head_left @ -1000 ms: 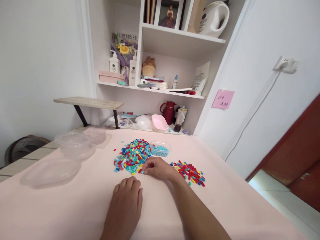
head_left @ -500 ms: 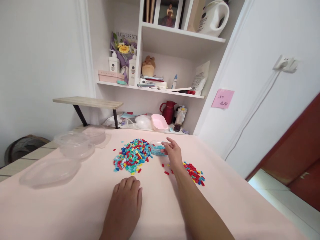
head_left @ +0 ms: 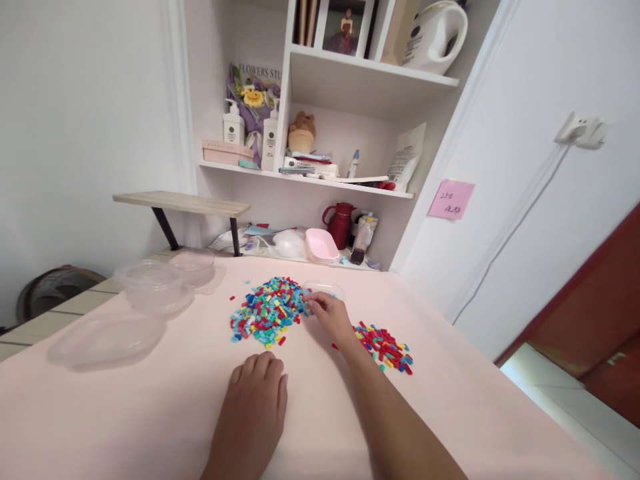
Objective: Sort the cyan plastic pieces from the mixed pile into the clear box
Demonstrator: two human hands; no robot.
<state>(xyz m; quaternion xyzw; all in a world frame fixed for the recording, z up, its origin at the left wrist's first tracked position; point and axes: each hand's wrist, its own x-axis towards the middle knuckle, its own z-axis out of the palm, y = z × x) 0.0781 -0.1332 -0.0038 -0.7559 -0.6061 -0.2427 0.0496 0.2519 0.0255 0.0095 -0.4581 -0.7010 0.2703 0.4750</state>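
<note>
A heap of small mixed-colour beads [head_left: 264, 312] lies in the middle of the pink table [head_left: 150, 413]. A second, mostly red heap [head_left: 386, 345] lies to its right. Between them stands a small clear bowl [head_left: 324, 291] with light-blue pieces, partly hidden by my right hand [head_left: 327, 313]. That hand reaches to the right edge of the mixed heap, fingertips pinched together at the beads. What they pinch is too small to name. My left hand [head_left: 255, 400] rests flat on the table, nearer to me, fingers stretched out and holding nothing.
Clear plastic bowls [head_left: 155, 285] and a clear lid [head_left: 107, 339] sit at the table's left. A wooden shelf on black brackets [head_left: 183, 203] stands behind them. White shelves [head_left: 350, 127] with bottles, a red kettle [head_left: 340, 223] and a pink dish [head_left: 320, 244] line the back wall.
My right hand went from the mixed heap's near edge up over the clear bowl, then came back down to the heap's right edge. The left hand has stayed put.
</note>
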